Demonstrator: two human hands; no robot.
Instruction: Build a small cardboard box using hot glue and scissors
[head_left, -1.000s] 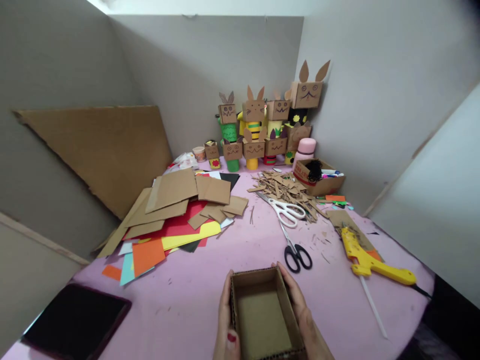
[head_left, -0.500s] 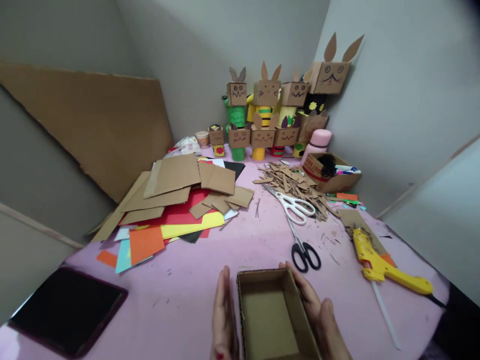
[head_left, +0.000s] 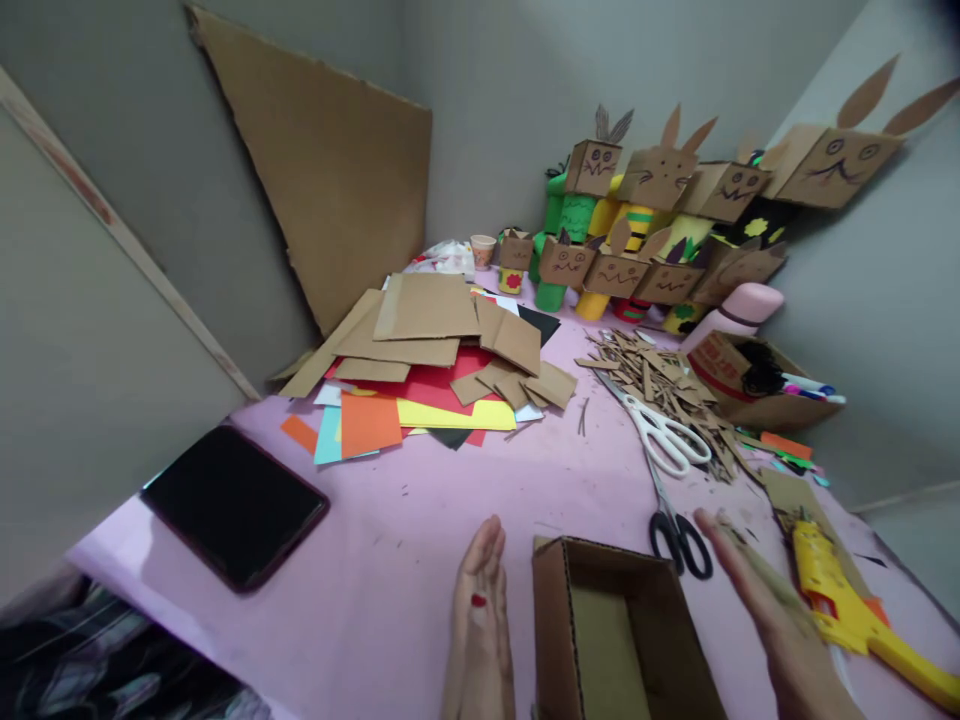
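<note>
Standing clear of the work, the left hand (head_left: 480, 630) is raised on edge with its fingers pressed together, palm facing inward and pinching nothing. The right hand (head_left: 780, 620) is likewise free, fingers extended, near the opposite side; its exact finger spacing is blurred.

Between them sits the open-topped rectangular brown cardboard box (head_left: 555, 630), upright on the pink-covered worktop (head_left: 375, 620). Change noted: both palms have come away from its side walls, so the box now bears its own weight with neither hand steadying it. Its walls stand unaided; its near end is cut off by the view.

Clock positions are taken from the box, twelve being away from the person. The left hand lies at nine, the right at three. Beyond the latter, also towards three, is the yellow plastic glue gun (head_left: 814, 560). At one, just beside the far corner, are the black-handled metal scissors (head_left: 664, 498), with the white-handled metal scissors (head_left: 637, 408) further out. Thin brown cardboard offcuts (head_left: 652, 370) are heaped at twelve. Flat brown cardboard sheets (head_left: 427, 308) lie at eleven, over coloured paper (head_left: 371, 425). The black flat-screened tablet (head_left: 232, 505) is at ten, well apart.
</note>
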